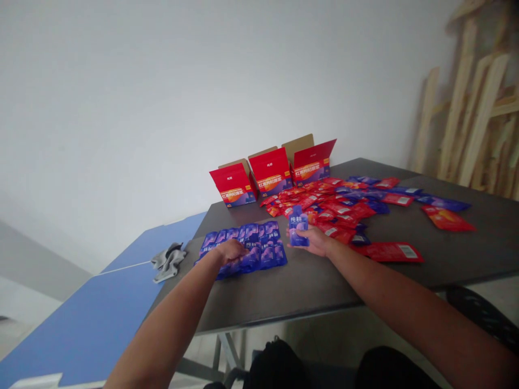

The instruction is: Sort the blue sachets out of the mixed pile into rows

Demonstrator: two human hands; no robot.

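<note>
— While the head view looks down on the surface (284, 292), what does the right hand (314, 241) hold?

— One blue sachet (298, 227), standing upright against the palm. The fingers (292, 236) are narrowly closed around its lower end, and the printed front faces the camera.

— And the left hand (231, 253)?

— It lies palm down on the blue sachets (251, 248), which are laid flat in overlapping rows on the near left of the surface. Its fingers curl over them, partly hidden, so I cannot tell whether they grip one.

— What is near the right hand?

— The red sachets (320, 208), a loose heap with a few blue ones mixed in, spreading just beyond it. Others lie apart toward the right.

— What stands behind them?

— Three red boxes (270, 173) in a row along the far side, their flaps raised and their tan insides showing.

— Anything to the left?

— A grey cloth (168, 262) lies crumpled on a blue table (89, 324), just beside the surface. Far right, wooden slats (466, 108) lean upright.
</note>
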